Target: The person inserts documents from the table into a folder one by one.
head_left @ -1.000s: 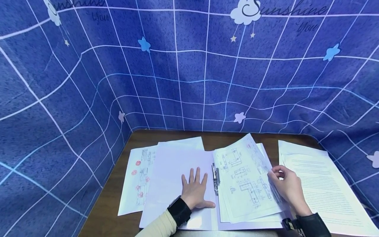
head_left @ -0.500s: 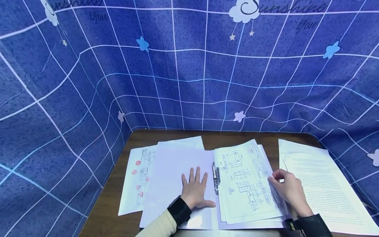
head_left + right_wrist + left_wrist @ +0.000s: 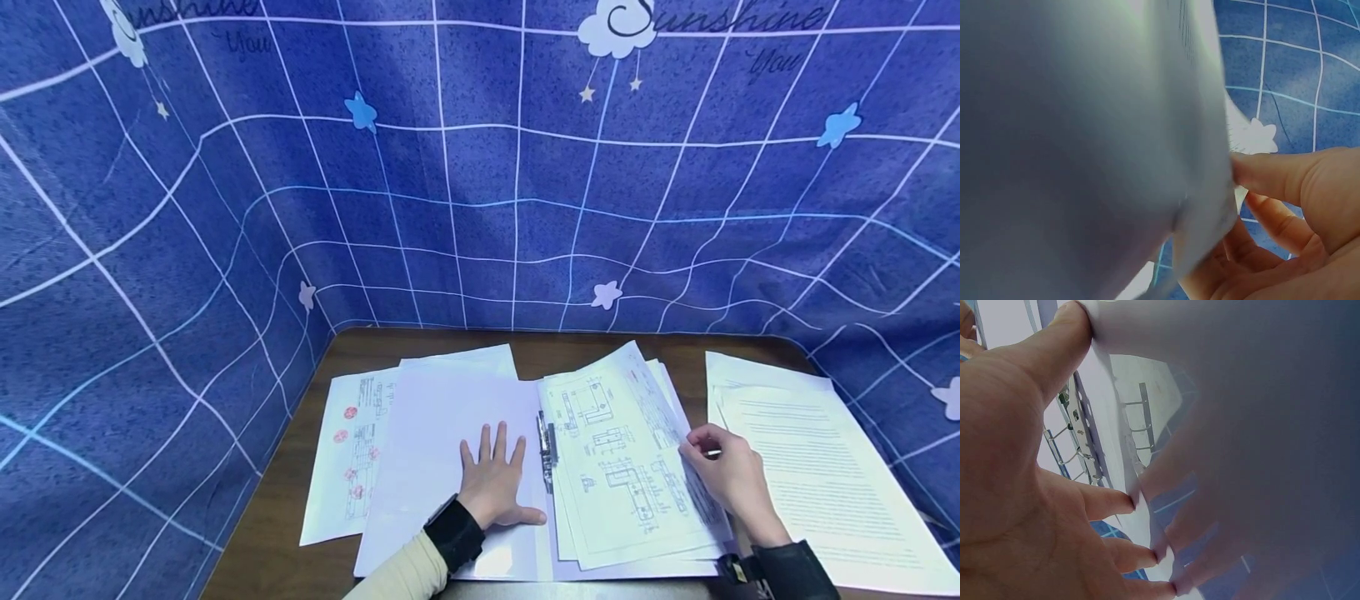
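A pale lilac folder (image 3: 442, 425) lies spread wide, with a metal clip (image 3: 546, 450) along its middle. My left hand (image 3: 492, 485) rests on the folder's left cover, fingers spread; its fingertips (image 3: 1129, 501) meet the glossy surface, which mirrors them. On the right half lies a small stack of drawing sheets (image 3: 622, 450), printed with outlines of parts. My right hand (image 3: 727, 475) pinches the sheets' right edge. In the right wrist view, the thumb (image 3: 1260, 174) is on one side of the paper and the fingers are partly hidden behind it. The top sheet's far corner curls up.
Left of the folder, partly under it, are papers (image 3: 341, 467) with red round stamps. Another sheet (image 3: 487, 360) sticks out behind it. At the right is a pile of printed text pages (image 3: 810, 467). A blue grid-patterned curtain (image 3: 480, 208) rises behind the brown table (image 3: 262, 533).
The top drawing sheet's far corner dropped slightly half a second ago and is now raised again. My right hand keeps its pinch on the edge, and my left hand stays in place.
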Demonstrator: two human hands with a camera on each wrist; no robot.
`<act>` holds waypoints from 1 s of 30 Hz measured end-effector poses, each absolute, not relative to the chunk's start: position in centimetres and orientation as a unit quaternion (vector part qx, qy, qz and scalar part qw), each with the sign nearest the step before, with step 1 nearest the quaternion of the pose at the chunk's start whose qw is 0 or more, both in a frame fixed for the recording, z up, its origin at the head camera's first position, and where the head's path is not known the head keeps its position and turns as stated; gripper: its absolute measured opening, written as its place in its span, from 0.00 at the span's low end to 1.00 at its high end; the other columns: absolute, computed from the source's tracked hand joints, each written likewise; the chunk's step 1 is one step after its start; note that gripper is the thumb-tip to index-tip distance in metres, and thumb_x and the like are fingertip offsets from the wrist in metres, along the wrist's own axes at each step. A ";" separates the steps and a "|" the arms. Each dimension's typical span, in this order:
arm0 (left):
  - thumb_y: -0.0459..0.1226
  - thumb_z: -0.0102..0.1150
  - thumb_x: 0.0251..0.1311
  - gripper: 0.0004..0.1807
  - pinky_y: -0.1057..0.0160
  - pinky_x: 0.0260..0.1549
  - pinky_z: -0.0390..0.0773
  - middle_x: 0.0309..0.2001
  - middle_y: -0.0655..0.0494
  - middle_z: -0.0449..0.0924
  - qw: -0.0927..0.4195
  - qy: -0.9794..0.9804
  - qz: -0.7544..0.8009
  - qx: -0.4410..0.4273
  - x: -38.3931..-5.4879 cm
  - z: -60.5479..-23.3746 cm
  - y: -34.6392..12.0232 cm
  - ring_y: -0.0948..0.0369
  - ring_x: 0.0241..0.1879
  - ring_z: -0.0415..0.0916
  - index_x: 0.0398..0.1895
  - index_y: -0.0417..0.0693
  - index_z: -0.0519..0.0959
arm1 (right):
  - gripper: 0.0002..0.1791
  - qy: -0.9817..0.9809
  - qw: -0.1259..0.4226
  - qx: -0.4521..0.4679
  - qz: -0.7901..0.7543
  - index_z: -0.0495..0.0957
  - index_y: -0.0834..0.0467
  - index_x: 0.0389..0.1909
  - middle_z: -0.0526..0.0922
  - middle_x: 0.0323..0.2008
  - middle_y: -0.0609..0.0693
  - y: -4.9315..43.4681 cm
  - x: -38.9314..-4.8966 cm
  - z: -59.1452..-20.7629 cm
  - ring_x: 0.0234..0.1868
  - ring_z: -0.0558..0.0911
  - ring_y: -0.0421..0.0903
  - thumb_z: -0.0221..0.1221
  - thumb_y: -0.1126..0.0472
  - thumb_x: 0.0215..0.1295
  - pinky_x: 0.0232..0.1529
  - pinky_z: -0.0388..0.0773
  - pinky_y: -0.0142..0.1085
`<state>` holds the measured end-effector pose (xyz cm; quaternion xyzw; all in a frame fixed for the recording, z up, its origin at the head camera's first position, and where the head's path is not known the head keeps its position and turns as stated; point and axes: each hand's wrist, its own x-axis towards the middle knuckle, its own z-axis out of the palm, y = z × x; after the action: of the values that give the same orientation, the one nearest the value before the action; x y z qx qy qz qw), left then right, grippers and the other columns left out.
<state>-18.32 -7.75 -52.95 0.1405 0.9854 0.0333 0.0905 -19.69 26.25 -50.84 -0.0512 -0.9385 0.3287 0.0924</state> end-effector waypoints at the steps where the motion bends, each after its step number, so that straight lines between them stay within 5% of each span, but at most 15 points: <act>1: 0.75 0.69 0.39 0.67 0.25 0.67 0.52 0.80 0.36 0.48 0.091 0.985 0.033 0.140 -18.3 -52.9 -7.7 0.35 0.78 0.44 0.80 0.49 0.61 | 0.05 -0.938 0.093 -0.053 0.329 0.83 0.63 0.37 0.86 0.34 0.61 26.2 -19.7 -50.9 0.31 0.85 0.53 0.66 0.65 0.63 0.32 0.72 0.40; 30: 0.76 0.67 0.39 0.67 0.26 0.67 0.52 0.81 0.37 0.47 0.096 0.986 0.021 0.138 -18.4 -53.3 -7.7 0.36 0.79 0.44 0.81 0.51 0.60 | 0.06 -0.935 0.102 -0.076 0.331 0.83 0.63 0.32 0.85 0.30 0.58 26.6 -20.0 -51.2 0.28 0.79 0.49 0.66 0.63 0.62 0.30 0.68 0.40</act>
<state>-18.40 -7.74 -53.31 0.1377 0.9856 0.0208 0.0957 -20.02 26.62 -51.24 -0.0756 -0.9352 0.3306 0.1017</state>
